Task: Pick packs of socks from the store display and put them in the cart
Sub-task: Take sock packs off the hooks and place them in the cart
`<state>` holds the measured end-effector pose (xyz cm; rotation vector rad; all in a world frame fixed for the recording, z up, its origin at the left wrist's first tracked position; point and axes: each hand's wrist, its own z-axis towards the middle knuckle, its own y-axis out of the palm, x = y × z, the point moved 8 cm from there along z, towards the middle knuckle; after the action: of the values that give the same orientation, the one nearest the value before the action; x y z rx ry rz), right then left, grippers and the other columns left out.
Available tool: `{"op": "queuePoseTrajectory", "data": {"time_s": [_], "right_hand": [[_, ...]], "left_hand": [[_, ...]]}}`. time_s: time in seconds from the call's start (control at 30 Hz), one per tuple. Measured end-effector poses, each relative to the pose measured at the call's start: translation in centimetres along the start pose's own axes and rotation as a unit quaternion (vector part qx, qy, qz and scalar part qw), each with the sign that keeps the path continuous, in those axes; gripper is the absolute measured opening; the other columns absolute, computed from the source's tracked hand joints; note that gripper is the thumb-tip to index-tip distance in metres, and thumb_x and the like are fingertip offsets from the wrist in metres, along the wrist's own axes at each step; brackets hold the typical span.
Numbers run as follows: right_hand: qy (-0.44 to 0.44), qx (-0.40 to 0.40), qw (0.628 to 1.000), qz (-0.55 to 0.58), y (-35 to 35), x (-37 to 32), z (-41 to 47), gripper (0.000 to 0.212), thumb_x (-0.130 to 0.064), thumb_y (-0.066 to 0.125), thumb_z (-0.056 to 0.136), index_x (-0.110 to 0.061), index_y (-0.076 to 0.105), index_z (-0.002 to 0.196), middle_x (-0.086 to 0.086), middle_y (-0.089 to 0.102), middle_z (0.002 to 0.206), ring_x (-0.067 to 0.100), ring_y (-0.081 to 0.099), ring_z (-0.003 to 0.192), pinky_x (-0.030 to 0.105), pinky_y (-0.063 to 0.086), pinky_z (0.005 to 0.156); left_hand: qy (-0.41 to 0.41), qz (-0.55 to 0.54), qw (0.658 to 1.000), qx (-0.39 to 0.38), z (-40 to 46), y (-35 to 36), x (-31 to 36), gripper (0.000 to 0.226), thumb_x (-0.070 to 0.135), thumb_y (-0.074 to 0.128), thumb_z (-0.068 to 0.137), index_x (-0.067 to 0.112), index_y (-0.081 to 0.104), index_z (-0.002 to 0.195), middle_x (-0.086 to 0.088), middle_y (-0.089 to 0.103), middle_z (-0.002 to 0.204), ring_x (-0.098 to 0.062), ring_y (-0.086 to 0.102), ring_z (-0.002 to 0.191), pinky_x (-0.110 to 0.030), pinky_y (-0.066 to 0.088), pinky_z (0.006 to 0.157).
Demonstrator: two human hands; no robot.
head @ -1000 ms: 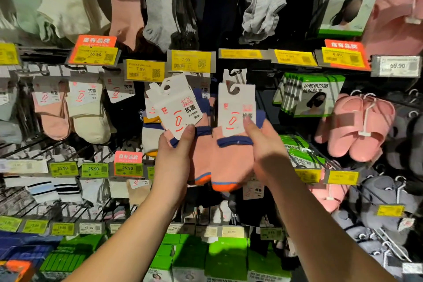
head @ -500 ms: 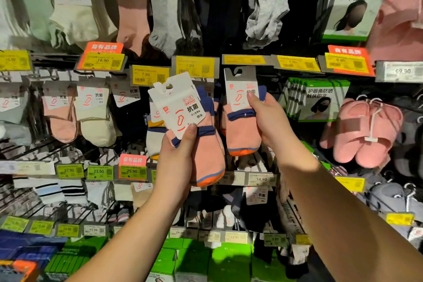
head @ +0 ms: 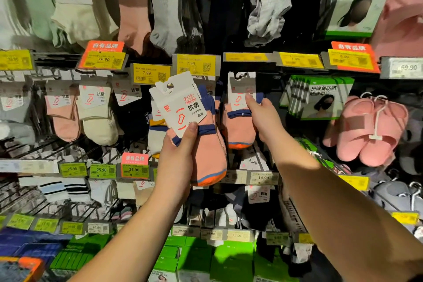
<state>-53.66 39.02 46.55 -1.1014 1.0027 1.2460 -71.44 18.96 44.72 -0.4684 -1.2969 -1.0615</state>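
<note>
The held sock pack (head: 206, 151) is peach-pink with navy cuff bands and an orange, blue-edged toe — its card white with red print. Price tags (head: 151, 73) are yellow; slippers (head: 368, 130) pink; boxes (head: 196, 261) below bright green.

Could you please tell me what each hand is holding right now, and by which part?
The left hand grips a pink sock pack at the cuff, thumb on its card. The right hand pinches a second pink sock pack at its cuff, by the hook.
</note>
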Motion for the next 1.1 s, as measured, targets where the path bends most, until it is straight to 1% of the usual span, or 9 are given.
{"op": "queuePoseTrajectory", "data": {"time_s": [0.13,0.3,0.43,0.57,0.7,0.77,0.87,0.93,1.1], "right_hand": [[0.031,0.024,0.996,-0.084,0.3,0.7,2.1,0.062,-0.048,0.056,0.096,0.000,0.047,0.135,0.014,0.058,0.127,0.028,0.056,0.110,0.031,0.037,0.076],[0.060,0.027,0.992,-0.104,0.3,1.4,3.3,0.076,-0.049,0.059,0.093,0.004,0.039,0.144,0.020,0.055,0.138,0.032,0.056,0.121,0.031,0.041,0.081],[0.063,0.029,0.992,-0.106,-0.2,1.7,3.4,0.082,-0.051,0.062,0.091,0.003,0.034,0.146,0.019,0.054,0.138,0.032,0.056,0.120,0.037,0.046,0.089],[0.066,0.023,0.991,-0.113,-1.1,2.4,2.7,0.082,-0.061,0.064,0.087,0.000,0.042,0.138,0.017,0.055,0.137,0.031,0.055,0.122,0.033,0.041,0.087],[0.074,0.016,0.994,-0.084,-2.4,3.6,0.5,0.087,-0.064,0.065,0.085,-0.008,0.037,0.146,0.013,0.046,0.147,0.030,0.049,0.131,0.033,0.038,0.092],[0.071,0.028,0.996,-0.054,-3.0,3.9,-1.2,0.082,-0.065,0.065,0.085,-0.013,0.040,0.143,0.010,0.048,0.142,0.026,0.050,0.123,0.035,0.039,0.093],[0.038,-0.004,0.999,-0.027,-2.5,3.4,-4.3,0.048,-0.058,0.054,0.095,-0.017,0.053,0.118,-0.002,0.058,0.111,0.016,0.051,0.101,0.032,0.043,0.085],[0.023,-0.045,0.999,-0.014,-1.2,2.8,-6.7,0.036,-0.051,0.046,0.101,-0.019,0.060,0.104,-0.005,0.059,0.094,0.014,0.054,0.087,0.029,0.045,0.077],[-0.059,-0.100,0.990,0.075,1.1,-0.5,-12.5,0.018,-0.026,0.045,0.106,-0.022,0.058,0.095,-0.005,0.059,0.086,-0.002,0.057,0.072,0.016,0.047,0.069]], "left_hand": [[-0.001,-0.008,1.000,-0.011,-0.2,0.5,0.1,0.031,0.048,0.063,0.087,0.033,0.062,0.114,0.013,0.077,0.103,-0.010,0.074,0.095,-0.036,0.057,0.081],[-0.001,-0.013,1.000,-0.015,-0.2,0.6,0.2,0.039,0.053,0.063,0.080,0.033,0.061,0.114,0.017,0.077,0.100,-0.009,0.074,0.094,-0.036,0.058,0.081],[-0.005,-0.012,1.000,-0.014,-0.1,0.4,0.1,0.047,0.055,0.066,0.074,0.032,0.062,0.115,0.015,0.077,0.102,-0.010,0.074,0.095,-0.041,0.058,0.085],[-0.015,-0.015,1.000,-0.014,0.0,0.2,-0.4,0.031,0.045,0.068,0.089,0.031,0.062,0.115,0.012,0.077,0.104,-0.013,0.074,0.097,-0.045,0.057,0.092],[-0.022,-0.020,0.999,-0.017,-0.1,0.1,-0.6,0.020,0.037,0.061,0.095,0.030,0.063,0.114,0.010,0.077,0.105,-0.014,0.074,0.099,-0.046,0.056,0.093],[-0.026,-0.017,0.999,-0.019,-0.2,0.0,-0.9,0.016,0.034,0.061,0.098,0.030,0.063,0.113,0.011,0.077,0.105,-0.013,0.074,0.099,-0.046,0.056,0.094],[-0.038,-0.012,0.999,-0.025,-0.3,0.1,-1.4,0.015,0.034,0.061,0.097,0.031,0.063,0.111,0.011,0.078,0.101,-0.013,0.074,0.095,-0.045,0.057,0.093],[-0.046,-0.014,0.998,-0.031,-0.5,0.3,-1.7,0.016,0.035,0.063,0.094,0.030,0.063,0.109,0.012,0.078,0.098,-0.012,0.075,0.092,-0.045,0.057,0.093],[-0.057,-0.013,0.997,-0.051,-1.0,1.2,-2.5,0.039,0.045,0.073,0.080,0.029,0.063,0.114,0.005,0.077,0.107,-0.019,0.074,0.101,-0.046,0.057,0.093]]}}
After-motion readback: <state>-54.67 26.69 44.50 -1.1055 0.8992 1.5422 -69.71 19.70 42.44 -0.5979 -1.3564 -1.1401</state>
